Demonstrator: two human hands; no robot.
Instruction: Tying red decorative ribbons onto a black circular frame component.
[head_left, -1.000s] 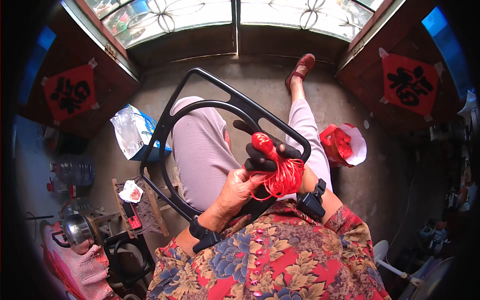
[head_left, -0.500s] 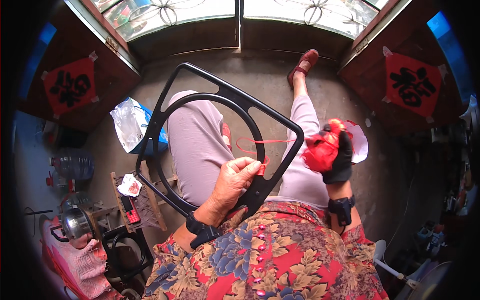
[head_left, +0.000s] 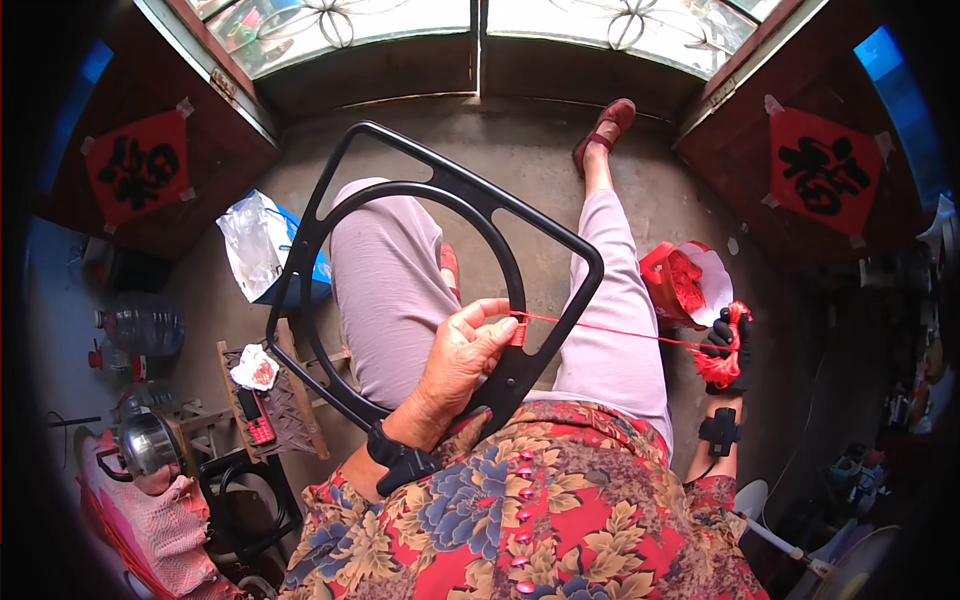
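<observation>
A black frame [head_left: 480, 197] with a round ring inside it rests tilted across my lap. My bare left hand [head_left: 458, 352] pinches the ring's right side, thumb and forefinger closed at a short coil of red cord [head_left: 518, 332] wound there. From that coil a red cord [head_left: 625, 332] runs taut to the right. At its other end my right hand [head_left: 722, 338], in a black fingerless glove, is closed round a bundle of red cord [head_left: 735, 352], out beside my right thigh. Some right fingers are hidden behind the bundle.
A red-and-white bag [head_left: 713, 283] holding red strands stands beyond my right hand. To the left are a white-and-blue bag [head_left: 258, 245] and a low stool [head_left: 290, 400] bearing a red phone [head_left: 259, 425] and crumpled paper [head_left: 255, 368]. Another black frame [head_left: 240, 510] lies lower left.
My right hand has moved right and toward me with the red bundle, uncovering the bag. The slack, looped cord is now pulled straight. My left hand stays at the coil.
</observation>
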